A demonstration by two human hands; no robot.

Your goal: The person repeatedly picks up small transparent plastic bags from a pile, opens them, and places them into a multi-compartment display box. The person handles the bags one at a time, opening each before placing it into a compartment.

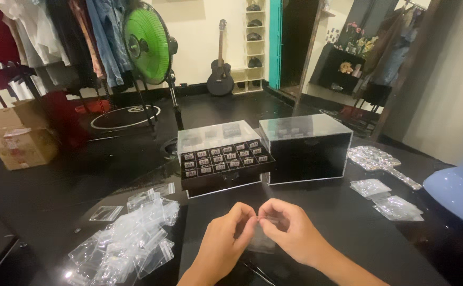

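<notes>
While a small clear plastic bag [261,239] is pinched at its top edge between the fingertips of both hands, left hand [222,244] and right hand [289,233] are brought together just in front of the drawer box [223,159], low over the dark bench [342,222]. Both hands are closed on the bag's rim; whether anything lies inside the bag cannot be told, since the film is nearly invisible against the bench. A slip is judged the likeliest fault: thin, slick film is gripped only at the fingertips, and an uneven pull could let one side escape or tear the seal. Anything small released from it could be lost on the glossy black surface. To the left of the drawer box, a loose heap of empty bags [125,241] is spread near the bench edge, and a careless sweep of the left forearm could push some onto the floor. The open tray of small labelled pieces [223,157] is set just beyond the hands, so a sudden forward jerk could knock it. To the right of the drawer box, a closed clear case [305,148] stands well apart from the hands.
</notes>
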